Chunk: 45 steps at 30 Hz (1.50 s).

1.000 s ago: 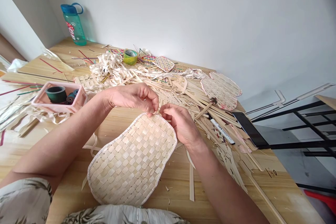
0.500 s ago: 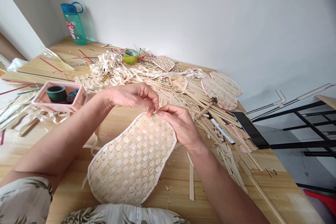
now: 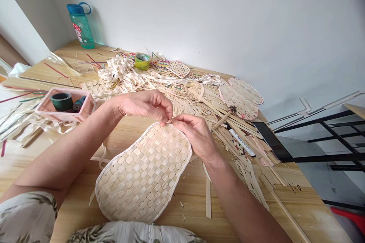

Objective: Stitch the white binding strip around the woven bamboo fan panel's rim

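Pale bamboo makes up the woven panel point(image 3: 144, 174) in front of you, a rounded, waisted shape with a whitish bound edge, lying flat on the wooden table point(image 3: 182, 212) between your forearms. Your left hand point(image 3: 145, 105) and right hand point(image 3: 196, 136) meet at its top edge, almost touching. Both are closed to a tight pinch, thumb against fingers, on that edge. The left fingertips point(image 3: 168, 114) sit just above the rim, and the right fingertips point(image 3: 178, 120) rest on it. Exactly which strip end they have is too small to tell.

Beyond your hands lies a loose heap of bamboo strips point(image 3: 196, 102), with curled pale shavings point(image 3: 119, 72) behind it. Two more fan-shaped panels point(image 3: 238, 100) rest on the heap's far right, and a small colour-patterned woven piece point(image 3: 178, 69) sits at the back. A white marker point(image 3: 242, 142) lies among the strips.

To your left, a pink plastic tray point(image 3: 62, 117) holds a dark green cup-like roll point(image 3: 62, 101) and smaller dark spools point(image 3: 76, 105) beside it. A green-and-yellow tape roll point(image 3: 142, 61) stands at the back of the table. Near the wall stands a teal water bottle point(image 3: 81, 26) with a blue cap; you cannot tell what is inside it.
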Motion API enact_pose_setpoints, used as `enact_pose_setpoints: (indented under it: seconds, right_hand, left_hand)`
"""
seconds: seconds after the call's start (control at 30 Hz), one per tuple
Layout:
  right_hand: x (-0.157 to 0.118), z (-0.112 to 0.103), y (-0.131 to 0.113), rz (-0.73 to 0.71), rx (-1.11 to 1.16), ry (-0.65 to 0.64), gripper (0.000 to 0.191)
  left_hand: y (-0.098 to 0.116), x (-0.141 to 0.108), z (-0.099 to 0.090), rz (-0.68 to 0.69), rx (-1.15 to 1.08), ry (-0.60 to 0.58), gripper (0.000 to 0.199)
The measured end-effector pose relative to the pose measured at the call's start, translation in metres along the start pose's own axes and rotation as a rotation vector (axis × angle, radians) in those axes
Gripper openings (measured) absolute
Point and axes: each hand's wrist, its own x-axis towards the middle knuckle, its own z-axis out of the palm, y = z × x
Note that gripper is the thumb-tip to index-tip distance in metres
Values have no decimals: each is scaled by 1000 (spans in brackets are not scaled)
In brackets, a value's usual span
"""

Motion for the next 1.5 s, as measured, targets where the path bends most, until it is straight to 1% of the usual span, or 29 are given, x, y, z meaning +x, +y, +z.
enact_pose_setpoints:
  seconds: [0.13,0.3,0.6,0.8,0.97,1.17,1.23,1.4,1.5]
  right_hand:
    - [1,2,0,49,60,-42,23]
    - [1,3,4,58,75,-29,15]
    - [4,7,4,96,118,-23,12]
    - [6,5,2,100,89,-11,9]
    - [5,3,2,92,60,19,8]
    - [5,1,3,94,39,28,9]
    - [5,1,2,91,31,29,9]
    - [4,2,0,92,27,35,9]
    - [4,2,0,88,27,36,9]
  left_hand:
    - [-1,0,0,-4,-27,-3,6]
    - [-1,0,-1,4,-23,-12,5]
    - [-1,2,3,5,-8,-16,7]
    - [3,0,1,39,138,-11,9]
    - [7,-2,-1,57,184,12,7]
    - [12,-9,-7,65,224,-9,7]
    - [14,-14,-10,61,235,-25,9]
    - [21,-27,-20,43,293,-23,12]
    - [24,-32,-22,51,338,-33,17]
